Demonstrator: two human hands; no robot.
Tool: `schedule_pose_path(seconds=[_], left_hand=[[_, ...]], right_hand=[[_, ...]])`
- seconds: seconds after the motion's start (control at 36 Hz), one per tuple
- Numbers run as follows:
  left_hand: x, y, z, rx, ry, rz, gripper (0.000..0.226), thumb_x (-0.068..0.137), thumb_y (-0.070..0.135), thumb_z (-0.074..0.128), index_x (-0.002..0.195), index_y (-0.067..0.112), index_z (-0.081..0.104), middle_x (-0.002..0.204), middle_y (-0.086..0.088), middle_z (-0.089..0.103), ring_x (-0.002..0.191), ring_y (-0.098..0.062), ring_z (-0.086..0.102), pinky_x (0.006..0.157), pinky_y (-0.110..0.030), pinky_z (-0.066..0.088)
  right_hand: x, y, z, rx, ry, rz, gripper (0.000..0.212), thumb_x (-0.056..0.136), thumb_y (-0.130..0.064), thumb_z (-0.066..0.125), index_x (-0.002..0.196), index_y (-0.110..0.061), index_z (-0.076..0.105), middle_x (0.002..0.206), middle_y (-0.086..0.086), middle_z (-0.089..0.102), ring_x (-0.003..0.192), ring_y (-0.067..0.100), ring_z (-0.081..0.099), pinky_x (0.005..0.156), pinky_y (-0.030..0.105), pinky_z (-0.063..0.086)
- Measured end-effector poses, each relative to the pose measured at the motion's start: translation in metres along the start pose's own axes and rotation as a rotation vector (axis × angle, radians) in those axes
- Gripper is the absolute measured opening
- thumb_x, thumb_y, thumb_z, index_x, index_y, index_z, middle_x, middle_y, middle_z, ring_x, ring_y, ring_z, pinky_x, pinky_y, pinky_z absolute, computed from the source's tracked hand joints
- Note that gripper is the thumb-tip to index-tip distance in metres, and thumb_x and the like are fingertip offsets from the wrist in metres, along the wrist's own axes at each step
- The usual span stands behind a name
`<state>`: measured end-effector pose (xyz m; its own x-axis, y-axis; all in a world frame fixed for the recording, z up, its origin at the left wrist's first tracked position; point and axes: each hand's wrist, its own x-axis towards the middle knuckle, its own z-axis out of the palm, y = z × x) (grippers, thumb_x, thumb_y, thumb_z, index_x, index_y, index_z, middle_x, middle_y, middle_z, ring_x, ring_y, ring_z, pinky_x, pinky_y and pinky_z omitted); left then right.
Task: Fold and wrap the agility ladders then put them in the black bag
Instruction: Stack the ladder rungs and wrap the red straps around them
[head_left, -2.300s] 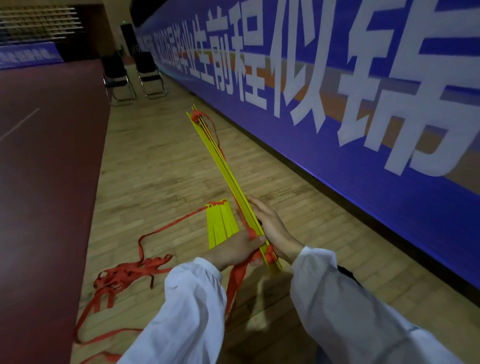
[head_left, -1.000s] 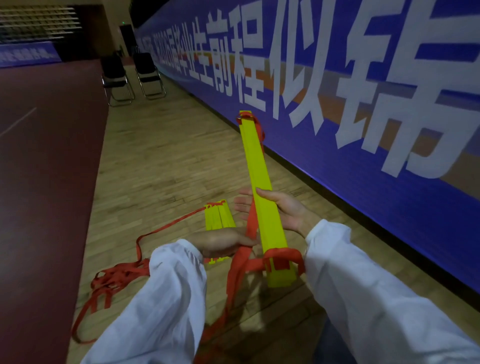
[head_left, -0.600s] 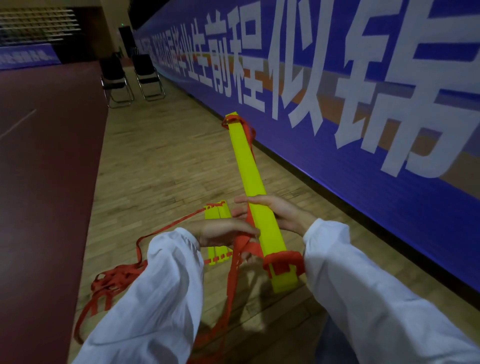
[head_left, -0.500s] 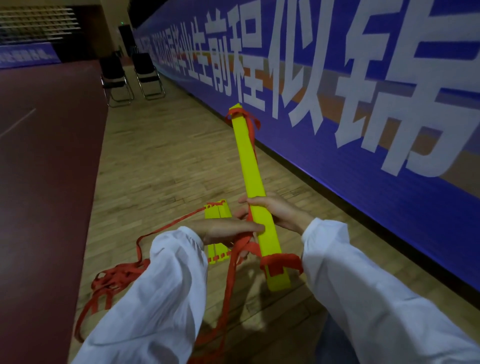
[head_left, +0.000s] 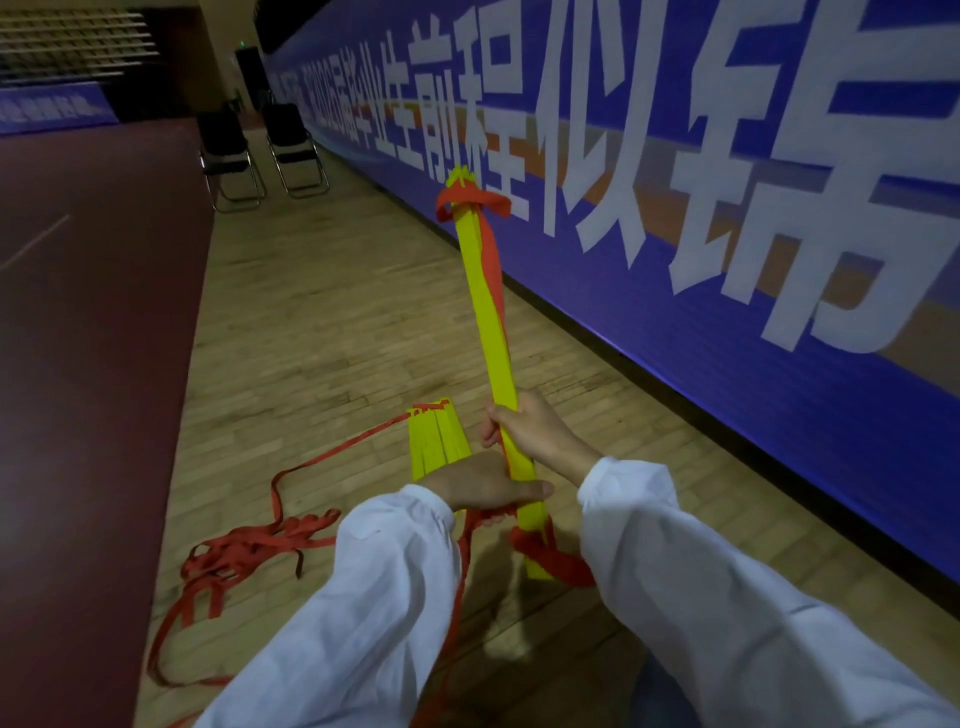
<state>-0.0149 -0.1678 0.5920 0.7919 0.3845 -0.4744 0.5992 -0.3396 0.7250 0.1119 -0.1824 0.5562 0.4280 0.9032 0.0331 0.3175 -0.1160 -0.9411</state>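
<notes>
A bundle of yellow ladder rungs (head_left: 491, 322) stands nearly upright in front of me, with red strap looped round its top and its lower end. My right hand (head_left: 530, 434) grips the bundle low down. My left hand (head_left: 483, 486) holds it just below, with red strap (head_left: 467, 525) running under the fingers. A second stack of yellow rungs (head_left: 434, 441) lies on the floor behind my left hand. Its loose red strap (head_left: 249, 545) trails in a tangle to the left. No black bag is in view.
The wooden floor (head_left: 322, 322) runs ahead, with a dark red court surface (head_left: 93, 332) on the left. A long blue banner wall (head_left: 727, 260) borders the right. Two folding chairs (head_left: 260, 150) stand far ahead.
The yellow bundle has been tipped up from lying flat to nearly upright. My right hand moved from resting on it to gripping it, and my left hand closed round its lower end.
</notes>
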Motion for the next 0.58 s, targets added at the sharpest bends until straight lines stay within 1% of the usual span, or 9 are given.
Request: schedule_pose_path(seconds=[0.08, 0.14, 0.19, 0.25, 0.31, 0.36, 0.42, 0.47, 0.58], left_hand=[[-0.002, 0.0, 0.002, -0.014, 0.01, 0.066, 0.035, 0.097, 0.031, 0.053, 0.066, 0.021, 0.042, 0.031, 0.019, 0.048, 0.035, 0.006, 0.05, 0.057, -0.014, 0.039], [-0.003, -0.002, 0.004, -0.038, 0.037, 0.073, 0.036, 0.095, 0.034, 0.056, 0.064, 0.02, 0.045, 0.033, 0.017, 0.049, 0.039, 0.002, 0.052, 0.062, -0.02, 0.043], [0.001, -0.009, 0.003, -0.022, 0.076, 0.095, 0.039, 0.092, 0.038, 0.059, 0.06, 0.019, 0.05, 0.035, 0.013, 0.052, 0.049, -0.005, 0.053, 0.07, -0.026, 0.047], [-0.003, -0.01, 0.002, -0.04, 0.091, 0.16, 0.044, 0.091, 0.037, 0.061, 0.052, 0.018, 0.052, 0.043, 0.007, 0.054, 0.054, -0.013, 0.054, 0.07, -0.023, 0.047], [-0.006, -0.013, 0.002, -0.122, 0.083, 0.258, 0.047, 0.092, 0.036, 0.06, 0.049, 0.017, 0.052, 0.052, -0.007, 0.054, 0.061, -0.021, 0.057, 0.067, -0.021, 0.046], [-0.007, -0.014, 0.002, -0.198, 0.063, 0.318, 0.045, 0.088, 0.041, 0.061, 0.05, 0.019, 0.054, 0.058, -0.014, 0.054, 0.064, -0.025, 0.059, 0.069, -0.027, 0.046], [-0.006, -0.014, 0.003, -0.229, 0.043, 0.33, 0.04, 0.08, 0.052, 0.06, 0.054, 0.021, 0.056, 0.058, -0.009, 0.056, 0.063, -0.022, 0.057, 0.068, -0.029, 0.044], [-0.006, -0.013, 0.004, -0.285, -0.009, 0.336, 0.038, 0.075, 0.055, 0.059, 0.058, 0.022, 0.059, 0.055, 0.0, 0.057, 0.061, -0.019, 0.055, 0.067, -0.029, 0.044], [-0.007, -0.013, 0.004, -0.324, -0.117, 0.361, 0.043, 0.077, 0.06, 0.059, 0.063, 0.02, 0.063, 0.056, 0.0, 0.059, 0.058, -0.015, 0.057, 0.067, -0.029, 0.045]], right_hand=[[-0.004, -0.002, 0.001, -0.006, -0.003, -0.037, 0.036, 0.099, -0.018, 0.049, 0.064, -0.013, 0.058, 0.06, 0.003, 0.062, 0.055, 0.01, 0.063, 0.066, 0.027, 0.047], [-0.007, -0.007, -0.001, 0.059, -0.044, -0.016, 0.029, 0.099, -0.03, 0.051, 0.075, -0.014, 0.056, 0.066, 0.004, 0.061, 0.059, 0.013, 0.064, 0.063, 0.026, 0.048], [-0.007, -0.012, -0.007, 0.228, -0.099, 0.089, 0.043, 0.096, -0.051, 0.046, 0.087, -0.012, 0.062, 0.076, 0.007, 0.065, 0.072, 0.019, 0.068, 0.073, 0.033, 0.051], [-0.005, -0.012, -0.017, 0.518, -0.179, 0.232, 0.063, 0.094, -0.064, 0.032, 0.097, -0.011, 0.066, 0.087, 0.007, 0.07, 0.084, 0.021, 0.068, 0.086, 0.039, 0.05], [-0.003, -0.009, -0.027, 0.743, -0.256, 0.315, 0.063, 0.097, -0.057, 0.029, 0.102, -0.009, 0.069, 0.096, 0.007, 0.072, 0.092, 0.021, 0.068, 0.098, 0.04, 0.045], [-0.005, -0.009, -0.03, 0.903, -0.331, 0.356, 0.042, 0.093, -0.04, 0.045, 0.1, -0.008, 0.072, 0.103, 0.009, 0.072, 0.097, 0.024, 0.068, 0.102, 0.044, 0.042], [-0.009, -0.01, -0.029, 1.009, -0.389, 0.362, 0.028, 0.087, -0.026, 0.052, 0.095, -0.008, 0.073, 0.102, 0.011, 0.072, 0.096, 0.027, 0.069, 0.095, 0.043, 0.049], [-0.013, -0.011, -0.028, 1.074, -0.406, 0.36, 0.027, 0.086, -0.022, 0.052, 0.087, -0.007, 0.075, 0.096, 0.011, 0.073, 0.086, 0.024, 0.072, 0.082, 0.039, 0.056], [-0.016, -0.009, -0.027, 1.076, -0.356, 0.376, 0.03, 0.082, -0.023, 0.054, 0.073, -0.004, 0.075, 0.067, 0.005, 0.068, 0.056, 0.012, 0.067, 0.058, 0.025, 0.058]])
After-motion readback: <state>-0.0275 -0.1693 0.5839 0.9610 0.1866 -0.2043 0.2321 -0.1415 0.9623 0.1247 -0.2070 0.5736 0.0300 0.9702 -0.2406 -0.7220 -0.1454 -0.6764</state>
